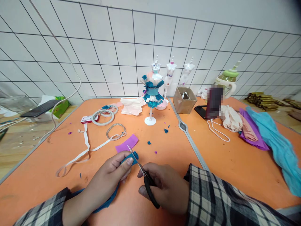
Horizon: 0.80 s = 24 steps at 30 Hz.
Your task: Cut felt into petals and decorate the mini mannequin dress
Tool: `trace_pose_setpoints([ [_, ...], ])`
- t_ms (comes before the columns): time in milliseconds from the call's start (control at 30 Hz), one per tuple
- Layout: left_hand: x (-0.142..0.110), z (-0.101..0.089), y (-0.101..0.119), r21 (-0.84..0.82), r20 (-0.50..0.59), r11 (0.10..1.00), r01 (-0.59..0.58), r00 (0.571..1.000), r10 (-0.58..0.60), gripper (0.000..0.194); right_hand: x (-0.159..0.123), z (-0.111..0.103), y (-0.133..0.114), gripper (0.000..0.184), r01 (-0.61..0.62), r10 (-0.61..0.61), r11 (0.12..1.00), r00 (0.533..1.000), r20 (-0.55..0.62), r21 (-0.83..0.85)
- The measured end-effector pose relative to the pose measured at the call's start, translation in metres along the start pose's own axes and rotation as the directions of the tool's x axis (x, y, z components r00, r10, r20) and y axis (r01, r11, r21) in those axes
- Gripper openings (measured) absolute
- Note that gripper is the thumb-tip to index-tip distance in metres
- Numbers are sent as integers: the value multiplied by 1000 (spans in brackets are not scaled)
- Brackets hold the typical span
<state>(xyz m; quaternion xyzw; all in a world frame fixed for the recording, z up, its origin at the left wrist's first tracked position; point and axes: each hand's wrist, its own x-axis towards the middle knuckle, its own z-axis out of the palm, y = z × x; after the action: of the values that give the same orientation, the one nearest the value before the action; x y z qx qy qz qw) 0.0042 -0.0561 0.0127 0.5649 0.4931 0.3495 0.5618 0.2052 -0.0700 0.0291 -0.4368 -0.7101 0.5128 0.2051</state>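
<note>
My left hand (115,171) pinches a folded piece of blue crepe paper (129,158) between thumb and fingers. A longer blue strip trails below that wrist across the table. My right hand (164,185) grips black-handled scissors (148,185), whose blades reach up to the blue piece and cross its right end. Just beyond my left hand lies a flat purple piece of paper (128,143). Farther back, a small white mannequin (150,120) stands upright, dressed in a blue and white ruffled dress (153,91).
Tape rolls (102,117) and a loose white ribbon (81,154) lie at left. Behind are more mannequins (171,73) and a cardboard box (185,100). A phone (213,102), a green-lidded bottle (228,80) and a turquoise paper roll (277,147) occupy the right. Scraps dot the orange table (178,150).
</note>
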Motion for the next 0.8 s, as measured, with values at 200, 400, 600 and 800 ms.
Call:
trace_pose_setpoints([
  [200,-2,4,-2,-31,17,999,25,1000,-25,37,0,1,2,15,-21,21,999,1000,0,40],
  [400,-1,4,-3,-23,43,999,34,999,-33,35,0,2,4,19,-11,10,998,1000,17,61],
  [600,-2,5,-3,-31,49,999,27,998,-25,35,-1,3,6,10,-18,19,998,1000,-11,54],
  [800,-2,5,-2,-38,94,998,58,994,-55,37,4,0,9,15,-2,1,998,1000,13,57],
])
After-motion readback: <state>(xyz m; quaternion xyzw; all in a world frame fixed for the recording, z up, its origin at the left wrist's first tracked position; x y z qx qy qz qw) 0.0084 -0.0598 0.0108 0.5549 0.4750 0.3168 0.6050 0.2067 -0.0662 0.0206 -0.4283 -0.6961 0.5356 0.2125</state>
